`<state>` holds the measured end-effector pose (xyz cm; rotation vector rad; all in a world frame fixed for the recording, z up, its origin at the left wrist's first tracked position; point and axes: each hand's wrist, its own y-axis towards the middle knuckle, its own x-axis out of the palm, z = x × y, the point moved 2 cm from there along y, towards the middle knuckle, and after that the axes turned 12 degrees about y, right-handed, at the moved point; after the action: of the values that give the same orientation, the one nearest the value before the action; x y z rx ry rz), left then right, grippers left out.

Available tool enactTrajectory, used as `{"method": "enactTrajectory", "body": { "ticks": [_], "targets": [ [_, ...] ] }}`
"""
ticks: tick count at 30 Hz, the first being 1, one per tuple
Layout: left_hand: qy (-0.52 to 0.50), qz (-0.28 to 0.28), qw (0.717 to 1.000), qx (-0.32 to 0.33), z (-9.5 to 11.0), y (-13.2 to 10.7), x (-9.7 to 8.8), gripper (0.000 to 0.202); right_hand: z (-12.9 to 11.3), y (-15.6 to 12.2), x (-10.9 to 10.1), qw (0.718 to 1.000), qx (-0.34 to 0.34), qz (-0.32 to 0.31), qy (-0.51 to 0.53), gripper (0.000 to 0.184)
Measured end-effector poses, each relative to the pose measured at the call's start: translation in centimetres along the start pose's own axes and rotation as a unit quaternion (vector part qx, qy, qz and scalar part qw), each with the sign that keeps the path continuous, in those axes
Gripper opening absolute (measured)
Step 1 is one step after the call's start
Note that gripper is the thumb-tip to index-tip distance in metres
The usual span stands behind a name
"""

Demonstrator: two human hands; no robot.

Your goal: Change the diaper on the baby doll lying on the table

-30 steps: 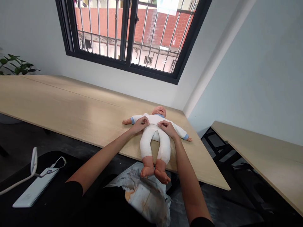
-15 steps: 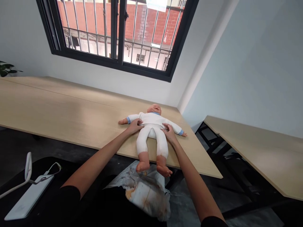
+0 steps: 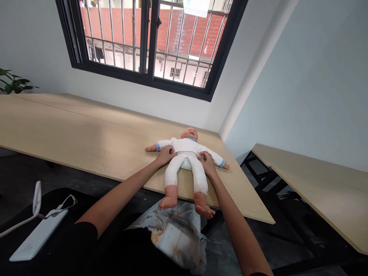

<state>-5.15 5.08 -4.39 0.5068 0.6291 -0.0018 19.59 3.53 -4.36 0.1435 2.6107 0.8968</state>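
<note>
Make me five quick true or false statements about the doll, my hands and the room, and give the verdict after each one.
1. The doll lies face up on the table. True.
2. The cuffs are red. False: they are blue.
3. The left hand and right hand are on opposite sides of the doll's waist. True.
4. The feet lie well inside the table's edge. False: they stick out past it.
5. Bars show through the window. True.
</note>
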Motion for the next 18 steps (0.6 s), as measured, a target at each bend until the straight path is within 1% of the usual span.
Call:
{"method": "enactTrajectory", "body": {
  "ticks": [3, 6, 11, 13, 16, 18],
  "targets": [
    [-0.010, 0.009, 1.000, -0.002, 0.0, 0.1, 0.0, 0.013, 0.1, 0.2, -0.1, 0.999, 0.022, 0.033, 0.006, 0.031],
    [-0.029, 0.021, 0.999, -0.002, -0.2, 0.4, 0.0, 0.011, 0.0, 0.3, -0.2, 0.996, 0.051, 0.060, 0.042, 0.041],
    [-0.039, 0.044, 0.998, -0.008, -0.5, 0.7, -0.2, 0.014, -0.7, 0.2, -0.7, 0.984, 0.079, 0.140, 0.076, 0.050],
    [-0.035, 0.056, 0.998, -0.009, -0.5, 0.7, -0.3, 0.015, -1.0, 0.1, -0.8, 0.984, 0.081, 0.144, 0.065, 0.051],
    [-0.021, 0.062, 0.998, 0.001, -0.4, 0.6, -0.3, 0.013, -1.1, 0.0, -0.6, 0.990, 0.070, 0.122, 0.020, 0.052],
    [-0.010, 0.054, 0.998, 0.013, -0.3, 0.4, -0.3, 0.011, -1.2, 0.0, -0.5, 0.993, 0.054, 0.103, -0.024, 0.051]
  ]
}}
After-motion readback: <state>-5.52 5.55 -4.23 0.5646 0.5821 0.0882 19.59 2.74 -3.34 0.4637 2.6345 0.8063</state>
